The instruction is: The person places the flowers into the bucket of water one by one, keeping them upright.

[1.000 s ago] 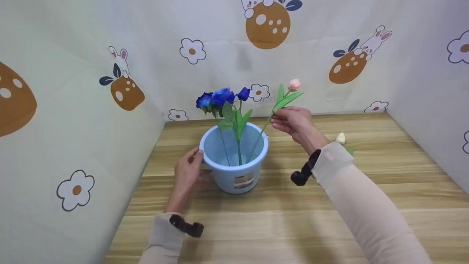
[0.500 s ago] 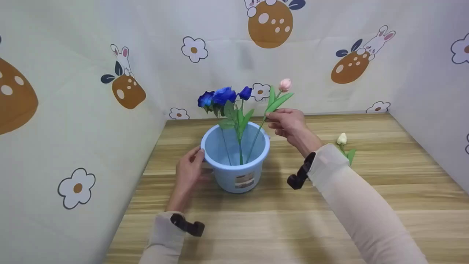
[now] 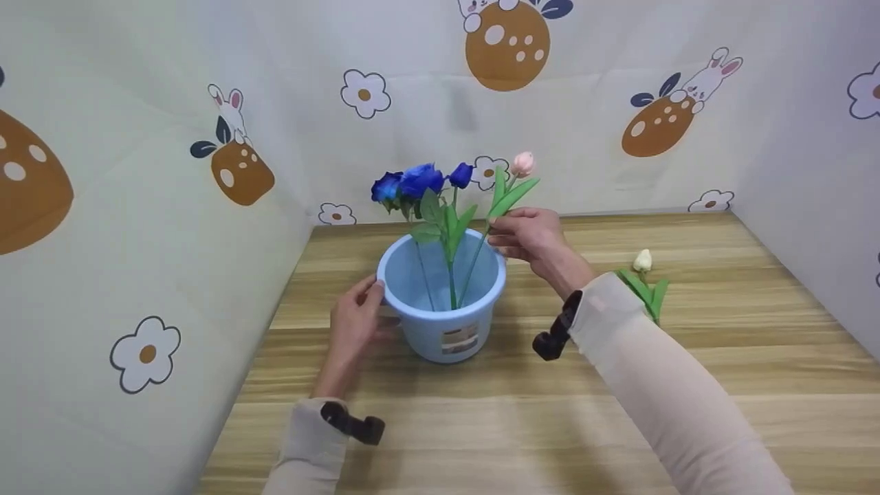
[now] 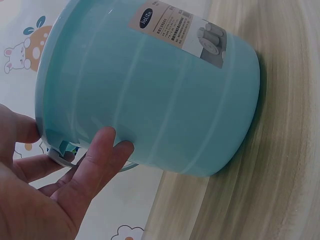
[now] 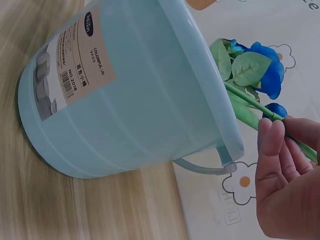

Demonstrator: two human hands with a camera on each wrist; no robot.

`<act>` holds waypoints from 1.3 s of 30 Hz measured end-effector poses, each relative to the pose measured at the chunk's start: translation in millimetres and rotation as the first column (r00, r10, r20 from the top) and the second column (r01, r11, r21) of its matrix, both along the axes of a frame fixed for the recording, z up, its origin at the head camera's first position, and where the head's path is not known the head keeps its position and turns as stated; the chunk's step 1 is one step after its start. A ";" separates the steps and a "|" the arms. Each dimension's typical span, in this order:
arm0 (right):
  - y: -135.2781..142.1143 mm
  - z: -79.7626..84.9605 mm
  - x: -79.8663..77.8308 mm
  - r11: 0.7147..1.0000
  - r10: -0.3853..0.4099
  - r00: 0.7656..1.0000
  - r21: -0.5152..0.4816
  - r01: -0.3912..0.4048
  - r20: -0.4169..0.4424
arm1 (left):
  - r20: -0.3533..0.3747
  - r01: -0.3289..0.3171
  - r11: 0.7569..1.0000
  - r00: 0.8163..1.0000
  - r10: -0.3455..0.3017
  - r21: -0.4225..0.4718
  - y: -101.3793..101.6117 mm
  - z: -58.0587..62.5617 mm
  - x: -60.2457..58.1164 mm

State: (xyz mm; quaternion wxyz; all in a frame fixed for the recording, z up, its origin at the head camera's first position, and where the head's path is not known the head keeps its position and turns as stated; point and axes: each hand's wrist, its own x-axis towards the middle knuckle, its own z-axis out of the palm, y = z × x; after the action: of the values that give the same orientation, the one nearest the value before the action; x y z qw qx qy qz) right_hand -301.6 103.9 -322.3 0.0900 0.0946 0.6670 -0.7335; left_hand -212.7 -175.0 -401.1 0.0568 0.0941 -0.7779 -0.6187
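A light blue bucket (image 3: 419, 330) stands upright on the wooden table. My left hand (image 3: 354, 316) grips the left side of its rim; in the left wrist view the thumb (image 4: 25, 129) is at the rim and the fingers lie around the handle joint and outer wall. My right hand (image 3: 540, 240) pinches the stem of a pink artificial tulip (image 3: 523, 165) just below its leaves. That stem reaches down inside the bucket. Blue roses (image 3: 421, 181) and a blue tulip (image 3: 460, 176) stand in the bucket, leaning on nothing I can make out.
A white tulip (image 3: 643, 261) lies on the table (image 3: 481, 440) to the right, its lower stem hidden behind my right sleeve. Cloth walls (image 3: 412, 124) with printed rabbits and flowers enclose the table at the back and both sides. The bucket's handle (image 5: 200, 167) hangs at its side.
My right hand has moved left and slightly down, bringing the pink tulip closer to the blue flowers. More of the white tulip shows. The left hand stays on the rim.
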 end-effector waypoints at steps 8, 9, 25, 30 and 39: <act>-2.7 0.5 1.0 1.000 0.025 1.000 0.015 -0.025 -0.015 | 0.004 0.002 1.000 1.000 -0.002 0.012 0.2 -0.2 -0.6; -3.2 0.5 1.5 0.999 0.026 1.000 0.020 -0.025 -0.019 | 0.001 -0.001 1.000 1.000 0.001 0.014 0.2 -0.2 -0.8; -17.7 -0.4 4.6 0.993 0.019 0.998 0.119 -0.012 -0.054 | -0.028 0.004 1.000 1.000 -0.004 0.020 0.1 -0.9 2.2; -20.9 -0.2 6.5 0.985 0.027 0.998 0.171 -0.015 -0.065 | 0.003 0.022 0.999 1.000 -0.022 0.048 -0.6 0.2 1.9; -28.6 0.8 7.1 0.980 -0.002 0.998 0.200 0.014 -0.063 | 0.001 0.019 0.998 1.000 -0.019 0.055 0.2 0.4 2.4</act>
State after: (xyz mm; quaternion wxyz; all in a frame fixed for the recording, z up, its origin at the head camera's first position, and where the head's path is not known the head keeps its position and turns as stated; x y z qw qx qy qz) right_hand -294.5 75.3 -321.6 0.0562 0.0829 0.7396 -0.6656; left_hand -210.3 -174.8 -400.7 0.0478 0.0890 -0.7615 -0.6403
